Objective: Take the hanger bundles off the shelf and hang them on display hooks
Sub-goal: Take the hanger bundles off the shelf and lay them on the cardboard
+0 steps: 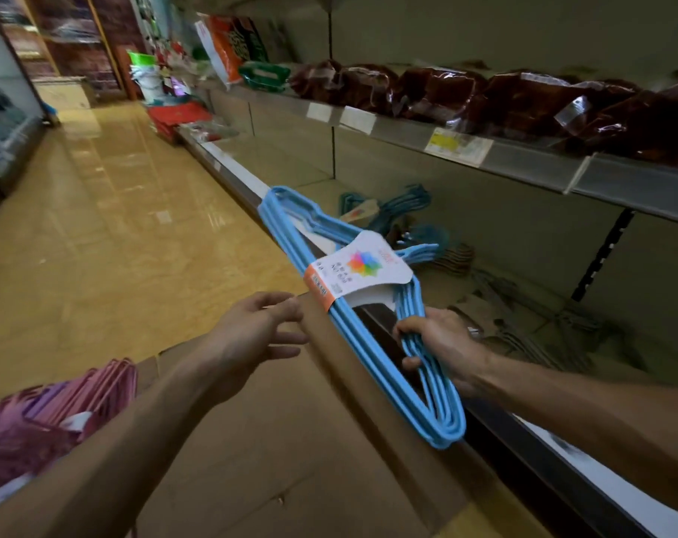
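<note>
Hangers [368, 304], a blue bundle, sit off the shelf [485, 273] in the right hand [442, 343], its grip closed around them; the left hand [259, 328] reaches open-fingered. Next comes a hook, apparently out of view.

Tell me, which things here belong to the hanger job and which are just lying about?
Part of the job:
- blue hanger bundle, gripped by the right hand
- left hand, open beside it
- teal hanger bundles on the lower shelf
- pink hanger bundles

Just lying about:
- brown plastic-wrapped packs
- green basket
- cardboard box
</note>
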`<state>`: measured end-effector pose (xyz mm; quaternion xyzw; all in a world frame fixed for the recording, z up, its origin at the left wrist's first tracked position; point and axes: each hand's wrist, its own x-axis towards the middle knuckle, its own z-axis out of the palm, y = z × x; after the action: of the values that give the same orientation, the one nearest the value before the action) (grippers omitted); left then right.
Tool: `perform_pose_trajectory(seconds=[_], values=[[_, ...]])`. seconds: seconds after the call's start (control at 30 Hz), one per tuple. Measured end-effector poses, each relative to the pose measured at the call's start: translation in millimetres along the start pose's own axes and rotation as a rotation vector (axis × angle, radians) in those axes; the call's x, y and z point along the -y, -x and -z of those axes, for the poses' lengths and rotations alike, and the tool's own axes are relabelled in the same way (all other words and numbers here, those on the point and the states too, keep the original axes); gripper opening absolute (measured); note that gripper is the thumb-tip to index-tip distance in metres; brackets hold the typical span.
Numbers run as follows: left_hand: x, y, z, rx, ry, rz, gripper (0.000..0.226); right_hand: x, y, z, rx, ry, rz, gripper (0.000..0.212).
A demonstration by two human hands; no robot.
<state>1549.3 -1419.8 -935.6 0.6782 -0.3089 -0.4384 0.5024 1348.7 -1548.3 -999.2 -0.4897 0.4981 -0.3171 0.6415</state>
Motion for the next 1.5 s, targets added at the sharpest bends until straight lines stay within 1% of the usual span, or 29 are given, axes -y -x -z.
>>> perform_pose_trajectory(seconds=[0.07, 0.17, 0.23, 0.3, 0.33, 0.37, 0.4, 0.47, 0.5, 0.57, 0.63, 0.7, 0.73, 0.77, 0.8, 0.87, 0.93, 1.0, 1.07, 1.13, 1.2, 1.23, 1.33, 1.43, 1.47, 1.5], values=[[2.8, -0.8, 19.8, -0.081, 0.118, 0.012, 0.020, -4.9, 8.9, -17.8, 0.111, 0.036, 0.005, 0.008], [8.3, -2.3, 52.4, -0.200, 0.269, 0.002, 0.036, -9.8, 19.9, -44.1, 0.260, 0.097, 0.033, 0.003], [11.9, -0.5, 75.6, -0.333, 0.373, -0.027, 0.045, -10.8, 27.7, -62.4, 0.348, 0.131, 0.036, 0.006], [15.7, 3.5, 98.2, -0.478, 0.466, -0.041, 0.059, -12.0, 37.2, -81.3, 0.411, 0.154, 0.039, 0.003], [16.7, 5.9, 108.5, -0.523, 0.520, -0.038, 0.061, -13.3, 42.3, -90.0, 0.434, 0.165, 0.042, 0.003], [17.3, 8.2, 118.3, -0.549, 0.573, -0.026, 0.058, -15.5, 46.7, -98.5, 0.452, 0.175, 0.049, 0.006], [17.9, 10.3, 128.3, -0.566, 0.611, -0.003, 0.050, -17.7, 51.1, -106.6, 0.476, 0.184, 0.060, 0.011], [19.4, 16.1, 145.8, -0.599, 0.617, 0.049, 0.029, -22.2, 58.0, -120.7, 0.527, 0.175, 0.069, 0.025], [21.0, 19.2, 153.6, -0.624, 0.608, 0.065, 0.024, -23.3, 61.6, -127.0, 0.548, 0.161, 0.063, 0.031], [24.6, 25.1, 166.9, -0.681, 0.608, 0.054, 0.020, -23.7, 69.7, -137.4, 0.601, 0.127, 0.042, 0.035], [26.2, 31.4, 176.0, -0.717, 0.630, 0.027, 0.014, -22.4, 77.3, -146.6, 0.665, 0.077, -0.012, 0.034], [27.0, 36.1, 182.5, -0.724, 0.672, 0.000, 0.005, -18.0, 84.2, -156.7, 0.740, 0.012, -0.093, 0.024], [27.5, 37.5, 185.7, -0.718, 0.702, -0.024, 0.014, -15.0, 86.5, -162.3, 0.782, -0.013, -0.140, 0.018], [28.1, 37.7, 189.0, -0.710, 0.735, -0.051, 0.022, -12.0, 88.3, -167.3, 0.827, -0.031, -0.190, 0.018], [28.4, 37.5, 191.2, -0.700, 0.764, -0.081, 0.025, -9.7, 89.2, -171.9, 0.868, -0.051, -0.234, 0.022], [28.5, 38.7, 195.0, -0.665, 0.787, -0.128, 0.021, -6.0, 90.7, -178.8, 0.943, -0.094, -0.279, 0.025], [28.2, 39.9, 198.6, -0.624, 0.805, -0.171, 0.016, -3.6, 93.7, -183.4, 0.998, -0.101, -0.268, 0.024], [28.1, 40.6, 202.8, -0.568, 0.820, -0.209, 0.016, -2.9, 97.7, -187.4, 1.022, -0.086, -0.240, 0.023], [28.7, 40.2, 205.1, -0.514, 0.839, -0.219, 0.015, -4.5, 99.8, -189.2, 1.070, -0.095, -0.251, 0.030], [32.1, 38.7, 205.6, -0.480, 0.853, -0.209, 0.014, -5.4, 101.2, -188.7, 1.118, -0.152, -0.303, 0.039], [35.6, 37.4, 204.0, -0.466, 0.867, -0.192, 0.014, -5.6, 101.3, -187.9, 1.116, -0.206, -0.342, 0.041], [36.9, 36.0, 203.1, -0.469, 0.865, -0.182, 0.014, -5.5, 101.3, -188.0, 1.085, -0.211, -0.344, 0.041], [35.3, 31.2, 199.2, -0.503, 0.781, -0.122, 0.008, -9.3, 98.1, -189.8, 0.909, -0.163, -0.292, 0.035], [27.0, 28.1, 194.1, -0.542, 0.562, -0.022, 0.006, -13.1, 97.7, -189.2, 0.799, -0.157, -0.272, 0.037], [24.6, 27.0, 193.2, -0.554, 0.449, 0.004, 0.004, -13.9, 97.8, -188.4, 0.783, -0.163, -0.264, 0.037], [23.2, 25.2, 193.2, -0.566, 0.321, 0.027, 0.008, -13.5, 98.3, -188.2, 0.771, -0.166, -0.251, 0.037]])
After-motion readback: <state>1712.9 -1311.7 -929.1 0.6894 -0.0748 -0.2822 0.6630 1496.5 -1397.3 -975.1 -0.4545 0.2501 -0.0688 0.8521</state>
